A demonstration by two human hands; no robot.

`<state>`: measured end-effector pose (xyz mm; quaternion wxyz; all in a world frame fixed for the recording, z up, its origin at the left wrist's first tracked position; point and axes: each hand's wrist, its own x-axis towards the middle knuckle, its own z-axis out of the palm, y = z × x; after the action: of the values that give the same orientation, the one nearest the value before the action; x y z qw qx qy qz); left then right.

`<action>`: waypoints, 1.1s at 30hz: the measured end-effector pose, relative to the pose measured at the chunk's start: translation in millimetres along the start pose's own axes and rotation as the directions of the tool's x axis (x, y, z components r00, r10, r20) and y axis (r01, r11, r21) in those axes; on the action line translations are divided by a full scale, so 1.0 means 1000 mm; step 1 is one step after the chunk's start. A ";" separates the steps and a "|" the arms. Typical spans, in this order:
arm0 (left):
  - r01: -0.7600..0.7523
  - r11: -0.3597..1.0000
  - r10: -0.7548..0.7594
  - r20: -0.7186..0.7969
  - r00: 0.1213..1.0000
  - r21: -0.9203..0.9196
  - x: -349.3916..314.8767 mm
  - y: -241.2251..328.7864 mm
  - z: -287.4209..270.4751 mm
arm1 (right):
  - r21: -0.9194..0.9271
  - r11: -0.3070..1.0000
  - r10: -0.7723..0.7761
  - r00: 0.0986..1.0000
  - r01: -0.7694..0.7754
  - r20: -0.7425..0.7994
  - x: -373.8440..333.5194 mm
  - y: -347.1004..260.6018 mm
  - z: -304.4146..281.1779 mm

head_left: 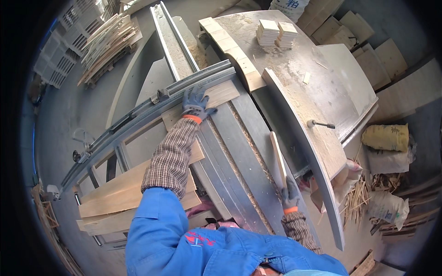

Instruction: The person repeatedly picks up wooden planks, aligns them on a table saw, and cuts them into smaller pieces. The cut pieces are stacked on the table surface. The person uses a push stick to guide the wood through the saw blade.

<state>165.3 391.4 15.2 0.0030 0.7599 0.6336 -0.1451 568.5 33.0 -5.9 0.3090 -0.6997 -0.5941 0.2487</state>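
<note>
My left hand [195, 103], in a grey glove with an orange cuff, lies with fingers stretched out over a short wooden board [223, 93]. The board rests along the metal fence [202, 78] across the saw table [239, 138]. Lower right, my right hand [290, 195], gloved the same way, is closed on the near end of a narrow wooden stick [277, 154]. The stick points away from me over the table's right side. Sawdust fills the long grooves between the two hands.
Long planks [119, 191] lie on the frame at left. Two small stacks of wood pieces [268, 33] stand on the far metal surface [294, 60]. A long curved guard rail [306, 129] runs along the right. Sacks [386, 138] and wood offcuts [357, 200] lie beyond it.
</note>
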 end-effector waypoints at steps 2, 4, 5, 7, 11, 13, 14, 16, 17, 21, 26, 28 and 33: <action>0.022 0.999 -0.022 0.009 1.000 0.040 -0.010 -0.009 0.005 | -0.174 0.985 -0.007 0.999 0.014 0.039 -0.030 0.001 -0.024; 0.029 0.999 -0.029 0.021 0.999 0.017 -0.019 -0.016 0.006 | -0.308 0.949 0.101 0.992 -0.075 0.070 -0.046 -0.002 -0.039; 0.031 1.000 -0.031 0.044 0.999 0.003 -0.023 -0.020 0.004 | -0.375 0.918 0.163 0.984 -0.124 0.073 -0.053 -0.006 -0.042; 0.028 0.999 -0.028 0.017 0.999 0.028 -0.033 -0.034 -0.003 | -0.463 0.884 0.091 0.996 -0.073 0.018 -0.061 -0.020 -0.038; 0.002 0.994 -0.020 -0.164 0.986 -0.111 -0.074 -0.065 -0.014 | -0.431 0.897 -0.114 0.993 0.097 -0.015 -0.049 -0.056 -0.003; -0.066 0.958 -0.052 -0.392 0.919 -0.281 -0.109 -0.080 -0.011 | -0.267 0.951 -0.154 0.988 0.157 0.034 -0.035 -0.076 0.030; -0.120 0.931 -0.095 -0.547 0.832 -0.344 -0.131 -0.080 -0.005 | -0.213 0.957 -0.173 0.978 0.196 0.118 -0.027 -0.086 0.047; -0.222 0.864 -0.098 -0.585 0.805 -0.451 -0.183 -0.084 0.011 | -0.116 0.974 -0.167 0.962 0.195 0.217 -0.019 -0.103 0.079; -0.272 0.823 -0.103 -0.600 0.793 -0.500 -0.212 -0.084 0.020 | -0.132 0.971 -0.155 0.948 0.197 0.277 -0.015 -0.110 0.094; -0.252 0.707 -0.177 -0.511 0.841 -0.660 -0.330 -0.067 0.060 | -0.274 0.945 -0.064 0.921 0.180 0.385 0.008 -0.126 0.140; -0.206 0.672 -0.154 -0.406 0.901 -0.711 -0.416 -0.053 0.105 | -0.404 0.906 0.068 0.899 0.126 0.433 0.043 -0.131 0.170; -0.291 0.776 -0.093 -0.558 0.825 -0.560 -0.411 -0.055 0.118 | -0.388 0.914 0.043 0.923 0.118 0.383 0.060 -0.133 0.181; -0.358 0.724 -0.034 -0.548 0.836 -0.590 -0.373 -0.078 0.139 | -0.403 0.913 0.099 0.921 0.066 0.376 0.097 -0.141 0.208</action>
<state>2.4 21.1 -20.6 0.1176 0.7707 0.5462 0.3062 340.8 171.5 -43.6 0.0301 -0.6903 -0.6762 0.2558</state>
